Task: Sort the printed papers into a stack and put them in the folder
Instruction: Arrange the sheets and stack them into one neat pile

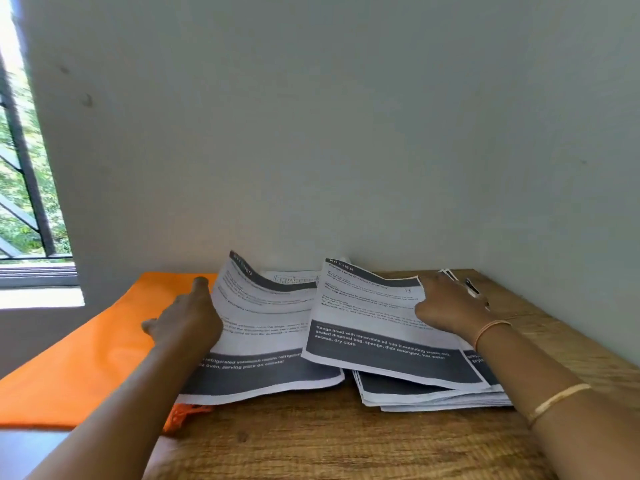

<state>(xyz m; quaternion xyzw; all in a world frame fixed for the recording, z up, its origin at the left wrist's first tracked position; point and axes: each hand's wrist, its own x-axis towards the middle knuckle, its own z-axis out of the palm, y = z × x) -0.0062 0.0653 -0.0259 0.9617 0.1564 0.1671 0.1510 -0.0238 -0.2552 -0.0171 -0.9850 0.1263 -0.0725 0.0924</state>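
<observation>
Currently my left grip (187,317), fingers straight, raises a loose sheet (266,327) near the orange folder (86,358), while my right grip (450,306), spread flat and holding nothing, steadies the stack (433,398) for merging.

papers (377,344): thin matt white paper, dark printed bands; you see one sheet bend softly.
folder (86,358): smooth orange plastic by the look, with a faint sheen.
table (346,441): wood, plain grain, matt and a little rough.
wall (346,133): painted, matt, a few small marks.
bars (24,168): dark, they look like metal to you.
bangles (491,329): thin, yours, slightly shiny.
</observation>
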